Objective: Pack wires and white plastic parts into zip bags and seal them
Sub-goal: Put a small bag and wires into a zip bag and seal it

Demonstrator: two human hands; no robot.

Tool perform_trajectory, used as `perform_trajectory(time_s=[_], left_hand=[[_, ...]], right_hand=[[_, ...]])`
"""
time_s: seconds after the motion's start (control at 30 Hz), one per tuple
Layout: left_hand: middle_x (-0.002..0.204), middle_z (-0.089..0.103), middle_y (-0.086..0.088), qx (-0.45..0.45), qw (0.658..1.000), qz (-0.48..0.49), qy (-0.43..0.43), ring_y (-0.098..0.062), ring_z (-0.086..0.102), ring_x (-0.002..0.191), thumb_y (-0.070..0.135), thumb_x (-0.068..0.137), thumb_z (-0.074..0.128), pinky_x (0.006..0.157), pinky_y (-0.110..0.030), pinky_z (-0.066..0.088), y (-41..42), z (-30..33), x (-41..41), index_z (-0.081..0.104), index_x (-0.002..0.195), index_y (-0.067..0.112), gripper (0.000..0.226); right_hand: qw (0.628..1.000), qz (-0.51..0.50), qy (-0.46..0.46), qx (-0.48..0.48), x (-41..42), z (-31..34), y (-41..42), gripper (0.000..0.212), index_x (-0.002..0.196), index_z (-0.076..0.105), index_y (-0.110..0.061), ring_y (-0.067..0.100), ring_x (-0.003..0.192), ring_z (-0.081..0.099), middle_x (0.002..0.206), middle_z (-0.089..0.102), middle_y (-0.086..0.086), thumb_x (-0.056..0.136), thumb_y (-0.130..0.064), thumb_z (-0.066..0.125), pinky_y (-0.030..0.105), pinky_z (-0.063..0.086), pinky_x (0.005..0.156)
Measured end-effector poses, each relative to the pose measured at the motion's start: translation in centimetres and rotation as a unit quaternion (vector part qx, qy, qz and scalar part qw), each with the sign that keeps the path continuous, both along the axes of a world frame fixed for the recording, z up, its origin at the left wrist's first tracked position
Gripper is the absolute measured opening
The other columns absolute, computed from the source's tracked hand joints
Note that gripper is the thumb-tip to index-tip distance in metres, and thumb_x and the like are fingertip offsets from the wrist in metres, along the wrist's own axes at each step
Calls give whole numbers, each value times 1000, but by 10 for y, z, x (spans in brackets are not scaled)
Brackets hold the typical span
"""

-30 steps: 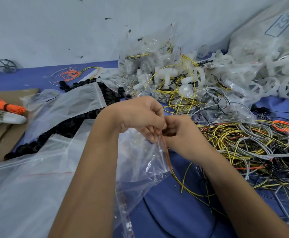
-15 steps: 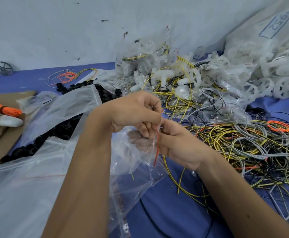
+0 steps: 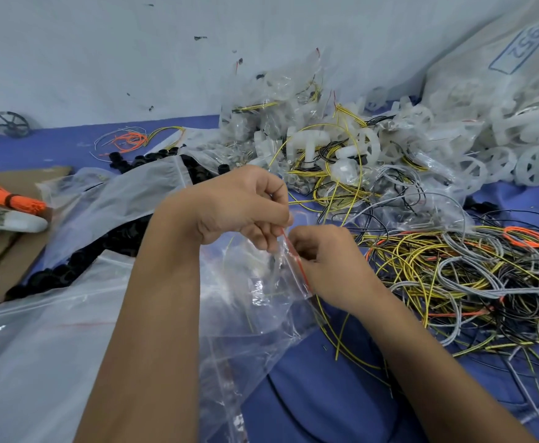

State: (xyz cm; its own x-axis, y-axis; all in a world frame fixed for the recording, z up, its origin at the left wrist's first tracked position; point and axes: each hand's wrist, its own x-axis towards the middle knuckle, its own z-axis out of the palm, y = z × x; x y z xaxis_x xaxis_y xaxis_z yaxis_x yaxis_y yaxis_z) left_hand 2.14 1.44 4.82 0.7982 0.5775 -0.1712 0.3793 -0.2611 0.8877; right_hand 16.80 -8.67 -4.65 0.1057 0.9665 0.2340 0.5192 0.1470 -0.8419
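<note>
Both hands, left hand (image 3: 245,209) and right hand (image 3: 327,260), pinch the red zip strip of the clear plastic zip bag (image 3: 261,302) held above the blue tabletop (image 3: 319,394) (contents unclear); sealing seems underway, so next comes pressing along the strip.

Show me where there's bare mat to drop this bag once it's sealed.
Bare blue mat lies between the forearms, below the zip bag, crossed only by stray wires. Another strip runs along the wall at far left. The wire tangle and white parts pile are crowded.
</note>
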Motion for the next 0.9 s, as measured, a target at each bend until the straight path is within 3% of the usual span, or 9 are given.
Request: perform_trajectory(time_s=[0.1, 0.17, 0.33, 0.47, 0.57, 0.63, 0.7, 0.83, 0.9], left_hand=[[59, 64, -12, 3, 1000, -10, -7, -22, 65, 47, -11, 91, 60, 42, -21, 48, -3, 0, 6, 58, 73, 2, 22], [58, 63, -12, 4, 1000, -8, -15, -22, 65, 47, -12, 91, 58, 42, -21, 48, -4, 1, 7, 57, 73, 2, 23], [59, 63, -13, -1, 999, 1, -47, -22, 64, 46, -9, 91, 64, 42, -22, 49, -3, 1, 7, 58, 74, 2, 21], [59, 64, -12, -11, 999, -10, -49, -20, 64, 44, -7, 91, 65, 40, -19, 46, -2, -1, 10, 59, 71, 5, 24], [57, 64, -11, -21, 999, -3, -48, -18, 62, 42, -7, 91, 65, 37, -17, 43, -4, -8, 19, 58, 70, 7, 26], [57, 63, -10, -26, 998, 7, -55, -17, 60, 42, -8, 90, 65, 38, -18, 44, -7, -15, 28, 59, 69, 8, 27], [57, 62, -9, -29, 998, 14, -61, -16, 58, 42, -9, 89, 62, 38, -20, 44, -11, -20, 39, 57, 70, 7, 26], [56, 59, -8, -21, 997, 39, -60, -17, 58, 43, -10, 88, 57, 40, -21, 44, -13, -28, 54, 53, 72, 5, 22], [56, 59, -9, -20, 998, 44, -48, -19, 59, 44, -9, 89, 56, 40, -21, 44, -12, -32, 56, 53, 73, 5, 21]], right_hand=[[980, 89, 177, -15, -5, 2, -1, 28, 89, 69, -9, 20, 80, 58, 81, 72, 5, 93, 16, 57, 44, 49, 73], [979, 70, 190, -13, -3, 1, 2, 17, 97, 67, 0, 24, 84, 60, 90, 74, 16, 94, 15, 58, 53, 52, 76], [995, 77, 56, -17, -1, -5, 2, 7, 96, 66, 5, 13, 76, 54, 88, 66, 28, 92, -1, 64, 53, 54, 71], [993, 98, 41, -45, -7, -7, -1, 16, 85, 62, -6, 11, 56, 54, 61, 61, -1, 95, -18, 59, 36, 49, 52], [995, 94, -1, -45, -5, -6, 1, 16, 86, 67, -10, 16, 60, 57, 68, 65, -5, 95, -24, 69, 34, 51, 60], [996, 64, -37, -48, 1, -3, 3, 19, 87, 68, -3, 38, 78, 62, 82, 69, 16, 89, -20, 74, 48, 56, 69], [997, 29, -60, -46, 9, 0, 3, 27, 82, 67, 4, 39, 74, 61, 81, 67, 26, 86, -21, 75, 52, 54, 69], [974, -60, -214, -42, 29, 10, -4, 26, 63, 59, -12, 32, 61, 56, 57, 56, 5, 80, -24, 75, 40, 51, 59], [969, -139, -205, -2, 39, 14, -6, 23, 63, 59, -21, 21, 53, 48, 50, 48, -3, 84, -23, 70, 33, 42, 55]])
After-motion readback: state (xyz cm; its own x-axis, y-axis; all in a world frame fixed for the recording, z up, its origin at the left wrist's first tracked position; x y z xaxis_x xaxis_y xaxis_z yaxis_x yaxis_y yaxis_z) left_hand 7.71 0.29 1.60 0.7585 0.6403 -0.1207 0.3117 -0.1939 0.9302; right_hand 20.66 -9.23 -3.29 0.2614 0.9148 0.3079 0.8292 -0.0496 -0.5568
